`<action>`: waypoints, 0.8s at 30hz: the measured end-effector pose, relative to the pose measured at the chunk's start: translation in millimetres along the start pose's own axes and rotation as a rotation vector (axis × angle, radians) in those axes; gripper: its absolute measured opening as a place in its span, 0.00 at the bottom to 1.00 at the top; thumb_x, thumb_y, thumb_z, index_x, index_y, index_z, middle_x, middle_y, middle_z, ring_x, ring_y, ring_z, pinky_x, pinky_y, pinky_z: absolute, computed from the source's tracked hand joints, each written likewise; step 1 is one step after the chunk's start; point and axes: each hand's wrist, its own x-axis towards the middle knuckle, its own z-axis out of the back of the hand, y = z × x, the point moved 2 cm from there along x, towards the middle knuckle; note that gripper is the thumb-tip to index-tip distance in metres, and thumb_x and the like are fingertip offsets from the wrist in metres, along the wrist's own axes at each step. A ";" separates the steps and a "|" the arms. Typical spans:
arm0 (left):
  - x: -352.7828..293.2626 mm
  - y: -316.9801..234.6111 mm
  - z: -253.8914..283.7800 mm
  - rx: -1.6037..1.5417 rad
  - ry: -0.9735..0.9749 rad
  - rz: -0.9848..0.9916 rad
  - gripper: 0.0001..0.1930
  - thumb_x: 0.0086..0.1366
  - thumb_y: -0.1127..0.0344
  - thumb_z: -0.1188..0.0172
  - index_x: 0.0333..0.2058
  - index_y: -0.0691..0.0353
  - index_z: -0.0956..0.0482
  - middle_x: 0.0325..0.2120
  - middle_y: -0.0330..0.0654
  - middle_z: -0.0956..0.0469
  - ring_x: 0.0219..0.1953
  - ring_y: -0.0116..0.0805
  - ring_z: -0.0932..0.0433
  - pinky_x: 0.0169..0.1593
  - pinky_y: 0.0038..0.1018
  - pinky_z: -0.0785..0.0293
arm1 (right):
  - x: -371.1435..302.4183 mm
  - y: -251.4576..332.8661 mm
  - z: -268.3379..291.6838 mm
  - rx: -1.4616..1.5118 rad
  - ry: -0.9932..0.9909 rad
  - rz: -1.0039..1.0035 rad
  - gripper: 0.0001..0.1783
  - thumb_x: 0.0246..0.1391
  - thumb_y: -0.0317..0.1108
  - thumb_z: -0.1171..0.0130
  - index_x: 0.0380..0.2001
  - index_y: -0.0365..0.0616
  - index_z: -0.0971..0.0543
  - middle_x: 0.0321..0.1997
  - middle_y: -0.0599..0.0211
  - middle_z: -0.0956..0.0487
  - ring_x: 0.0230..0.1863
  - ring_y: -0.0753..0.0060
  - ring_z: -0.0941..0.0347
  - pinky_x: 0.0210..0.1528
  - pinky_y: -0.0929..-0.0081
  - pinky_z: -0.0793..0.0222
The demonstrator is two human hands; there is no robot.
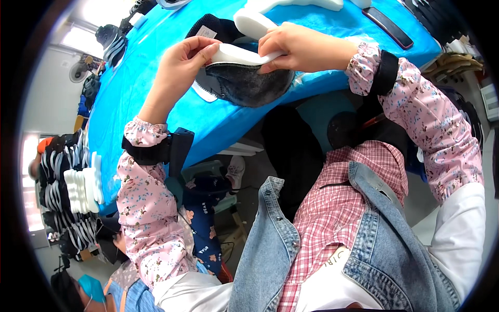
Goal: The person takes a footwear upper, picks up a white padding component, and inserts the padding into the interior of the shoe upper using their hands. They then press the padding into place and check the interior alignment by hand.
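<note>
Above the near edge of the blue-covered table (208,132), both hands hold a white foam piece (236,54) along the rim of a dark grey, fuzzy fabric piece (249,86). My left hand (179,62) pinches the left end of the foam between thumb and fingertips. On the other side, my right hand (296,49) grips the foam and the fabric rim, thumb below and fingers above. A rounded white foam end (253,23) sticks up beside the right fingers. Behind the left fingers shows black mesh with a white label (207,32). Whatever lies under the fabric is hidden.
A dark phone (387,27) lies at the table's right, near more white foam (296,4) at the far edge. Stacks of white pieces (83,190) and black-and-white pieces (52,182) stand at left. A masked person (122,283) sits at lower left.
</note>
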 end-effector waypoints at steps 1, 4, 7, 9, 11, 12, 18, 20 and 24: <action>-0.1 1.3 -0.9 -0.022 -0.020 0.016 0.14 0.62 0.62 0.45 0.41 0.66 0.24 0.32 0.35 0.25 0.35 0.20 0.29 0.42 0.16 0.33 | 0.9 -1.2 0.8 -0.037 -0.004 0.030 0.14 0.45 0.39 0.38 0.28 0.37 0.22 0.26 0.59 0.25 0.29 0.59 0.27 0.35 0.69 0.32; -0.4 1.0 -3.0 -0.045 -0.064 -0.011 0.12 0.60 0.64 0.43 0.39 0.65 0.22 0.31 0.36 0.23 0.33 0.21 0.28 0.40 0.16 0.31 | 1.1 -3.2 0.4 -0.064 -0.005 0.055 0.16 0.44 0.43 0.37 0.30 0.40 0.20 0.26 0.57 0.22 0.30 0.59 0.25 0.35 0.69 0.31; -10.7 -6.4 2.0 0.022 0.013 -0.057 0.12 0.60 0.64 0.43 0.39 0.66 0.22 0.29 0.35 0.24 0.33 0.21 0.28 0.41 0.16 0.31 | 1.7 -4.8 1.1 -0.051 0.014 0.023 0.16 0.45 0.43 0.37 0.30 0.41 0.20 0.26 0.57 0.22 0.29 0.60 0.25 0.35 0.69 0.31; -14.4 -10.6 1.0 0.000 0.042 -0.079 0.13 0.60 0.65 0.43 0.42 0.65 0.23 0.30 0.35 0.24 0.34 0.20 0.28 0.42 0.17 0.32 | 1.8 -5.6 1.1 -0.044 0.035 0.001 0.16 0.45 0.44 0.37 0.30 0.41 0.20 0.26 0.57 0.22 0.29 0.60 0.25 0.34 0.70 0.31; -18.0 -18.7 -1.4 -0.018 0.040 -0.106 0.17 0.60 0.65 0.42 0.46 0.65 0.26 0.32 0.36 0.23 0.36 0.21 0.27 0.44 0.18 0.31 | 1.6 -5.8 1.4 -0.079 0.020 0.004 0.17 0.45 0.44 0.37 0.31 0.41 0.20 0.26 0.57 0.22 0.29 0.61 0.24 0.34 0.70 0.31; -20.9 -17.4 0.6 -0.016 0.034 -0.101 0.17 0.60 0.65 0.42 0.46 0.65 0.26 0.32 0.36 0.23 0.36 0.21 0.27 0.44 0.18 0.31 | 2.8 -2.1 0.5 -0.076 0.022 0.010 0.17 0.45 0.44 0.37 0.31 0.41 0.20 0.26 0.57 0.22 0.29 0.61 0.24 0.34 0.70 0.31; -26.0 -15.9 -5.0 -0.148 -0.123 -0.013 0.19 0.58 0.64 0.41 0.48 0.61 0.27 0.33 0.37 0.23 0.36 0.22 0.27 0.43 0.20 0.30 | -1.0 -4.3 1.3 -0.104 0.021 -0.013 0.14 0.47 0.39 0.39 0.30 0.37 0.23 0.28 0.62 0.26 0.31 0.60 0.28 0.37 0.70 0.33; -26.1 -20.6 -9.6 0.135 -0.121 -0.147 0.17 0.57 0.64 0.40 0.46 0.59 0.25 0.32 0.39 0.23 0.36 0.26 0.26 0.42 0.21 0.30 | -2.4 -3.9 2.8 -0.148 0.003 0.075 0.19 0.47 0.46 0.39 0.35 0.41 0.23 0.29 0.61 0.25 0.33 0.60 0.27 0.37 0.70 0.32; -14.6 -41.6 -12.9 0.593 -0.060 -0.126 0.16 0.55 0.65 0.38 0.43 0.57 0.24 0.29 0.41 0.25 0.36 0.34 0.23 0.43 0.22 0.28 | 6.9 25.0 10.4 -0.048 0.046 -0.137 0.34 0.43 0.62 0.43 0.36 0.38 0.23 0.31 0.56 0.22 0.32 0.62 0.24 0.38 0.73 0.30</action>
